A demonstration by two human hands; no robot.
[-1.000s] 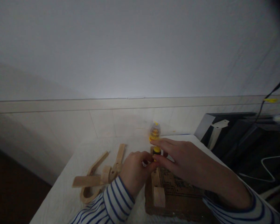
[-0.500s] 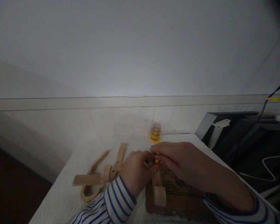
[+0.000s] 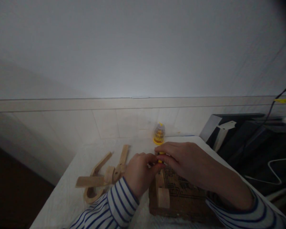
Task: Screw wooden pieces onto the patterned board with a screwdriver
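Note:
A brown wooden board with a dark maze-like pattern and pale wooden blocks on its left side lies on the white table. My left hand is closed at the board's far left corner, fingers curled around something small I cannot make out. My right hand reaches over the board and pinches a small yellow and black tool, its tip meeting my left fingers. Both sleeves are white with blue stripes.
Several loose curved and straight wooden pieces lie left of my hands. A small clear dome holder with a yellow base stands at the table's back edge near the tiled wall. Dark furniture and cables fill the right side.
My right hand has closed down over the yellow tool, hiding most of it, and pulled slightly nearer. The left hand stays curled in the same place.

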